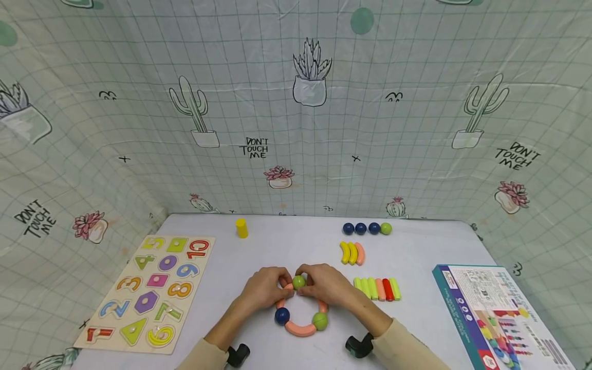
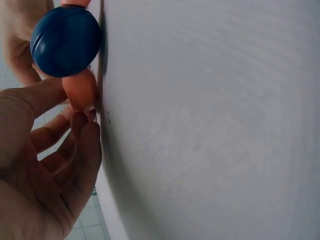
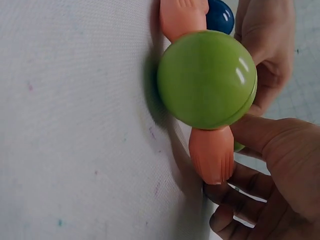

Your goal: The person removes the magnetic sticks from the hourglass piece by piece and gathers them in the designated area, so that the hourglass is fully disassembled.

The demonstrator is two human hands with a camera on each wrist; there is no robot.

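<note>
A ring of magnetic balls and salmon curved rods lies on the table between the two hands. It has a blue ball (image 1: 282, 316) at the left, a green ball (image 1: 320, 321) at the right and another green ball (image 1: 298, 282) at the far side. The left hand (image 1: 265, 286) pinches the left curved rod (image 2: 81, 91) between thumb and fingers, beside the far ball. On the other side, the right hand (image 1: 326, 284) pinches the right curved rod (image 3: 212, 155). The near curved rod (image 1: 300, 329) joins the blue ball and the right green ball; neither hand touches it.
Right of the hands lie a row of balls (image 1: 361, 228), curved rods (image 1: 352, 253) and straight rods (image 1: 372, 289). A yellow cylinder (image 1: 241, 228) stands at the back. The number puzzle board (image 1: 150, 294) lies left, a toy box (image 1: 501, 316) right.
</note>
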